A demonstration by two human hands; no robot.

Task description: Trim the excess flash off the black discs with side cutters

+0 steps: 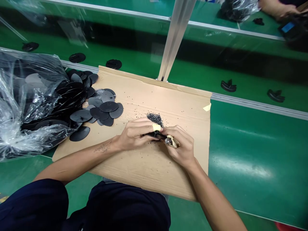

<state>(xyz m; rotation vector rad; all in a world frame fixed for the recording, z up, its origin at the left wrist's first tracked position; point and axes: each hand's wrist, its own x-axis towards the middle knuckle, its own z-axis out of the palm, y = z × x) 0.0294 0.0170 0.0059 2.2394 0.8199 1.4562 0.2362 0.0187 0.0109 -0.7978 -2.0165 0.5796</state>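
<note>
My left hand (pixel 137 133) is closed around a flat black plastic disc (pixel 155 134), held edge-on over a sheet of cardboard (pixel 149 166). One left fingertip wears yellow tape. My right hand (pixel 181 146) grips a small trimming tool (pixel 171 141) wrapped in tan tape, its metal tip touching the disc's edge. A small heap of black shavings (pixel 156 118) lies on the cardboard just beyond the hands.
A pile of black discs (pixel 101 109) spills from a clear plastic bag (pixel 26 106) at the left. Behind runs a green conveyor belt (pixel 240 83) carrying black parts (pixel 228 86), with a metal post (pixel 173 38). Another person's hand (pixel 276 8) is at the top right.
</note>
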